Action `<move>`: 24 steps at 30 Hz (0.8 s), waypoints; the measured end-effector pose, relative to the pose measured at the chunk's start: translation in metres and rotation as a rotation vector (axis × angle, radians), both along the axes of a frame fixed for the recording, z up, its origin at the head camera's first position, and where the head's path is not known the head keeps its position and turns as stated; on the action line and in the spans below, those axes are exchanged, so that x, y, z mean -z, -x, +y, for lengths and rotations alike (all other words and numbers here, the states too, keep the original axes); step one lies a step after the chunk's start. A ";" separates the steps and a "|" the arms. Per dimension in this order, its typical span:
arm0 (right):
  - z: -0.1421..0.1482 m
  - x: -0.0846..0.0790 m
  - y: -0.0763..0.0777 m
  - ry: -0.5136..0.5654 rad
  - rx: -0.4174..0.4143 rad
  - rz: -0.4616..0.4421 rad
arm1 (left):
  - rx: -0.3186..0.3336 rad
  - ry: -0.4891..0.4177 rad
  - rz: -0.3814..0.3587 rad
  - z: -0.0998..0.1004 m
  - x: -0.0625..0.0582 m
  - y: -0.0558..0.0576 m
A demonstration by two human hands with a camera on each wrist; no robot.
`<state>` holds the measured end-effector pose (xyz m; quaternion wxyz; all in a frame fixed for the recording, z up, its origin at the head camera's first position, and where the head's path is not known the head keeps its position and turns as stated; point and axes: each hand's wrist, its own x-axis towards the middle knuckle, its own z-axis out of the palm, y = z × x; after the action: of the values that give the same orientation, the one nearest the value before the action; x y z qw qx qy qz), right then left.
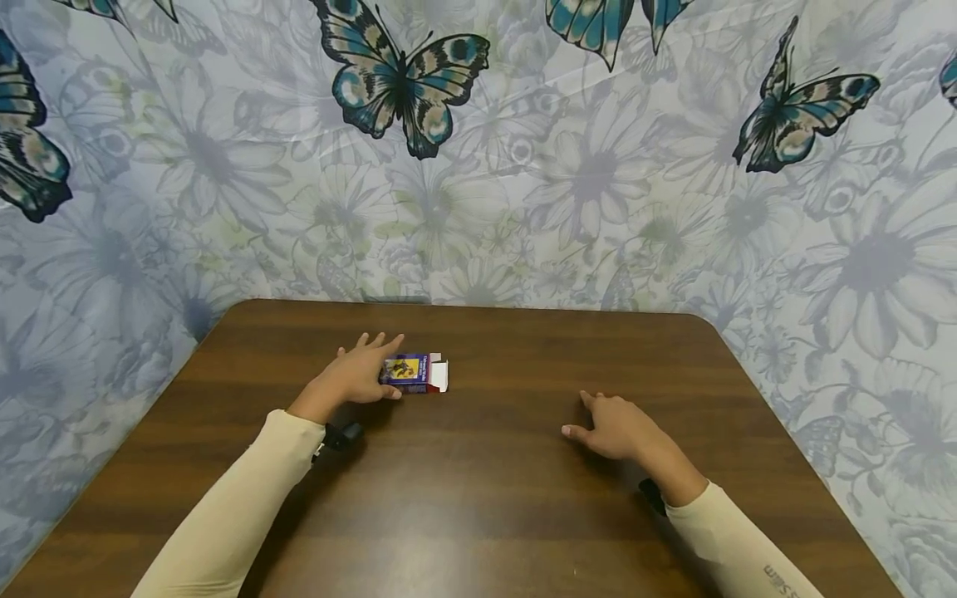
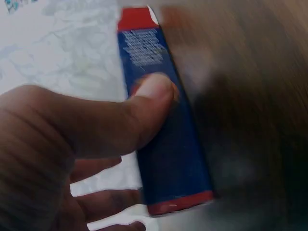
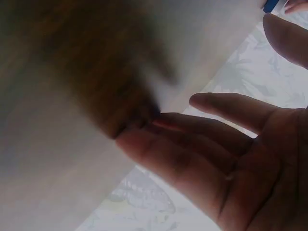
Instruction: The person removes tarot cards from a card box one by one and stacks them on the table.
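Note:
Toward the back of the table, left of the middle, lies a small cardboard box (image 1: 407, 374), blue-purple with a yellow picture panel and red ends. Its white flap (image 1: 439, 376) stands out at the right end. My left hand (image 1: 357, 374) holds this box across its width, thumb on the near side and index finger by the far edge; the other fingers spread outward. In the left wrist view the thumb presses the box's blue side (image 2: 171, 159). My right hand (image 1: 619, 428) is apart from the box, low over the table at right, fingers extended and holding nothing.
The brown wooden table (image 1: 478, 498) has rounded back corners. Behind it hangs a pale floral cloth (image 1: 478, 224) with printed blue butterflies. Dark bands with devices, such as the left wrist camera (image 1: 342, 436), sit at both wrists.

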<state>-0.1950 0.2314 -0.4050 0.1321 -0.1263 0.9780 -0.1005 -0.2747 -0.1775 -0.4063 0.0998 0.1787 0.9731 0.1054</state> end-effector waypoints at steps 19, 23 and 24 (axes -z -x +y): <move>-0.020 -0.008 0.013 0.015 -0.023 -0.014 | 0.107 -0.221 0.098 -0.030 -0.074 0.003; -0.047 -0.026 0.018 0.276 -0.050 0.038 | 0.128 -0.211 0.113 -0.027 -0.095 -0.011; -0.057 -0.031 0.019 0.379 -0.059 0.057 | 0.136 -0.207 0.116 -0.026 -0.098 -0.014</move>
<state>-0.2140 0.1747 -0.3739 0.0813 -0.1806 0.9407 -0.2756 -0.2607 -0.2037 -0.3083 0.0312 0.2593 0.9469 0.1876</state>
